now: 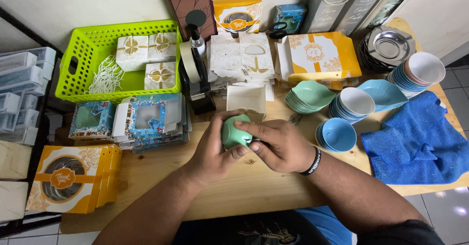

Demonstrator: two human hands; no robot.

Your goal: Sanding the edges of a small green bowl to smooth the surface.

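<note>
Currently we work over the wooden worktop (254, 186). Behind it stand a green basket (93, 45) and stacked saucers (337, 133). Our left hand (215, 150) cups a small green bowl (234, 132) at centre; our right hand (276, 145) pinches its rim.

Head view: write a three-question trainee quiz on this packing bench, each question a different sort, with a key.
1. True or false: both hands hold the green bowl.
2. What lies at the bench's right end? A) blue cloth B) scissors C) tape roll
3. Fill in: the small white gift boxes sit in a lime ____.

Key
1. True: the left hand and right hand both grip it.
2. A, the blue cloth.
3. Basket.
</note>
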